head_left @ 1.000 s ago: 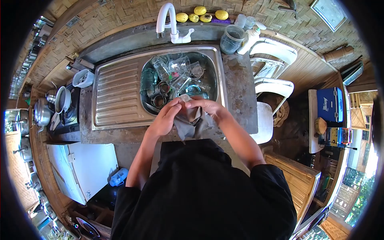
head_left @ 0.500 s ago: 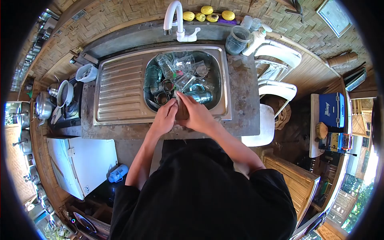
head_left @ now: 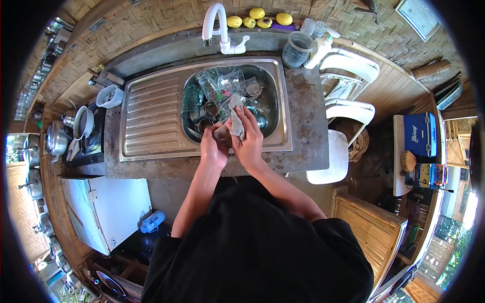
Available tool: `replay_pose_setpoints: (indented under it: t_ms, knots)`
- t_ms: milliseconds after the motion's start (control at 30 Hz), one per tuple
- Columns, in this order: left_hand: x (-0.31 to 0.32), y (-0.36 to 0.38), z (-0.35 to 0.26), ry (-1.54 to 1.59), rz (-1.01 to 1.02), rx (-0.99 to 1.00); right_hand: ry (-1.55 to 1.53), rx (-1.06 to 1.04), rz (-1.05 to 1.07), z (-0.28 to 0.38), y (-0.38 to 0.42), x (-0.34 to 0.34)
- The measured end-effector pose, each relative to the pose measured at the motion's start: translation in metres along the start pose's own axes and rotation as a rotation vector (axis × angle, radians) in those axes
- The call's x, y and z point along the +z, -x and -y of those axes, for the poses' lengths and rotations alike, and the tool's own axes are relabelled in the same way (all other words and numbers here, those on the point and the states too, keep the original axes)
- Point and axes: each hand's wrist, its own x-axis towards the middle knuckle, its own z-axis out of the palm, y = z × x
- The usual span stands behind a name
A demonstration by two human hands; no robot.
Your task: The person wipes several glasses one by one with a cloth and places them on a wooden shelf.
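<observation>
Both hands are over the near side of a sink basin (head_left: pixel 277 101) crowded with several glasses. My left hand (head_left: pixel 214 150) is closed around a small clear glass (head_left: pixel 221 133), low at the basin's front edge. Just right of it, my right hand (head_left: pixel 247 140) grips a pale grey cloth (head_left: pixel 236 117), which sticks up above the fingers beside the glass. Clear glass mugs (head_left: pixel 231 82) lie in the basin beyond the hands, with greenish glassware (head_left: pixel 192 98) at its left side.
A white faucet (head_left: pixel 216 25) arches behind the basin. The ribbed drainboard (head_left: pixel 153 113) extends left. At the right back stand a dark container (head_left: pixel 297 49) and a pump bottle (head_left: pixel 321 49). Yellow fruits (head_left: pixel 256 13) line the ledge. A white chair (head_left: pixel 328 159) is right of the counter.
The hands have moved apart slightly and turned. The cloth now shows raised in my right hand, and the glass is visible in my left hand. The view has shifted slightly.
</observation>
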Motion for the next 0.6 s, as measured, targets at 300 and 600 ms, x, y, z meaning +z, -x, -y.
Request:
replay_pose_setpoints:
  t_ms: [300, 600]
  knots:
    - [-0.031, -0.039, 0.025, 0.353, 0.355, -0.024, -0.277, 0.037, -0.169, 0.012, -0.018, -0.013]
    - [0.016, 0.002, 0.019, -0.400, 0.417, 0.552, -1.104, 1.222, -0.115, 0.001, -0.023, -0.028]
